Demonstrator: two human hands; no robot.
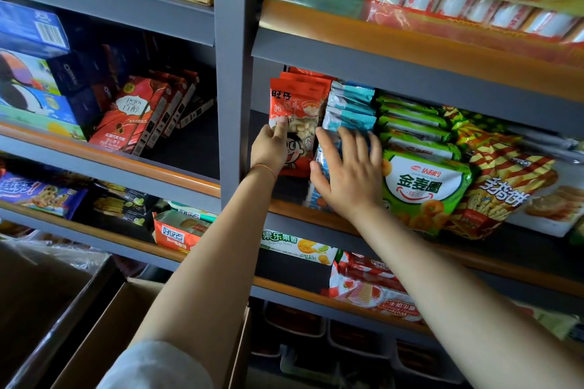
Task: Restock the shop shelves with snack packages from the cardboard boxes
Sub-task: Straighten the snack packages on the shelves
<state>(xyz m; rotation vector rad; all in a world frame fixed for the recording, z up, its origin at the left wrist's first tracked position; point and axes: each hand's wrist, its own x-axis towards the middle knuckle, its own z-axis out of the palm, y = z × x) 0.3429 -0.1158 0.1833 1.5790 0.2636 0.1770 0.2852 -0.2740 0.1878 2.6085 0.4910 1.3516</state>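
Left hand (271, 148) gripping red snack pouch (295, 110); right hand (349, 172) flat, fingers straight, on blue packets (349, 110) alongside.

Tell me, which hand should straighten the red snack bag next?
Left, probably. The left hand already holds the red plastic snack bag, thumb on its front. The right hand lies flat on the blue-and-white packets beside it.

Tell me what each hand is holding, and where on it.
The left hand grips the red pouch at its lower left edge. The right hand lies flat on the blue packs, gripping nothing.
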